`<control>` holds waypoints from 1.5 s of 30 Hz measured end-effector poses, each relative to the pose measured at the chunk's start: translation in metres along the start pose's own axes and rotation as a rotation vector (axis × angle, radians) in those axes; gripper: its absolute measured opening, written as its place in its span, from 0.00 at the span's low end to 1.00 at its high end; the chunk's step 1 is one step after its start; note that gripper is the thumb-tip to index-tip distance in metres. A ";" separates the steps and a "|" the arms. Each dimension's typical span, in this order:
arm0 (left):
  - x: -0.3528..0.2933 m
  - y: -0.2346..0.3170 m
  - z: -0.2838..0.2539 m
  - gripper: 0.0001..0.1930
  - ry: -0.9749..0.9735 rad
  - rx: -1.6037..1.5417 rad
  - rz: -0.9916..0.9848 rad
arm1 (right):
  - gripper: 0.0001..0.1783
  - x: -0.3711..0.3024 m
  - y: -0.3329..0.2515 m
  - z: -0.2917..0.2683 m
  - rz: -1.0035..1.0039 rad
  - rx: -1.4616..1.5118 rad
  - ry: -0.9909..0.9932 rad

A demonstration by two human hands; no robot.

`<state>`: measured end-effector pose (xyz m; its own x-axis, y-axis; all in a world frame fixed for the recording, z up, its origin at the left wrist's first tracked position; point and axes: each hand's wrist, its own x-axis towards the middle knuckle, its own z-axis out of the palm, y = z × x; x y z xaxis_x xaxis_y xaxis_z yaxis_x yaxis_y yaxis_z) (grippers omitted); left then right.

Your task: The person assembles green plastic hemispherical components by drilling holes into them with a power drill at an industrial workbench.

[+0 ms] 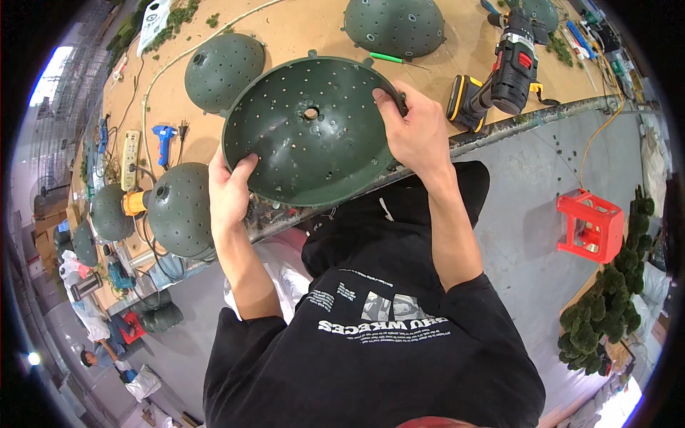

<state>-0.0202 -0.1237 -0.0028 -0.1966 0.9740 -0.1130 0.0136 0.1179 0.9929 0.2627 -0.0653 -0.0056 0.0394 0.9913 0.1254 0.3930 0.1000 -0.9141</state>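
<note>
Between my two hands a dark green plastic half-sphere shell [314,153] is tilted up, its hollow inside facing me. Small holes dot its wall, and a larger round hole sits at the centre. My left hand [232,187] grips the left rim, thumb inside. On the upper right rim my right hand [415,127] is closed, thumb also inside; its other fingers are behind the wall. Similar shells lie dome up on the table: one [222,70] behind, another [394,27] at the far side, and one [180,210] left of my left hand.
A cordless drill [515,68] stands on the wooden table [300,32] at right, near a green-handled screwdriver [389,58]. At left are a blue glue gun [164,143] and a power strip [130,158]. A red stool [591,225] stands on the floor. Another person [100,353] is at far left.
</note>
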 end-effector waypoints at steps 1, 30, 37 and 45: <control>-0.002 0.000 -0.001 0.18 -0.010 -0.004 0.000 | 0.12 0.000 -0.001 -0.002 0.011 0.032 0.003; -0.021 0.013 0.061 0.33 0.069 0.740 0.249 | 0.11 0.007 0.046 0.077 -0.468 -0.414 -0.067; -0.022 0.024 0.060 0.31 0.081 0.797 0.132 | 0.11 0.020 0.058 0.088 -0.522 -0.464 -0.154; -0.016 0.031 0.063 0.31 0.059 0.812 0.097 | 0.09 0.025 0.063 0.096 -0.623 -0.582 -0.093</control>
<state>0.0452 -0.1230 0.0271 -0.2090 0.9779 -0.0032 0.7344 0.1591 0.6598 0.2001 -0.0256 -0.0973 -0.4058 0.7758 0.4831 0.7282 0.5939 -0.3421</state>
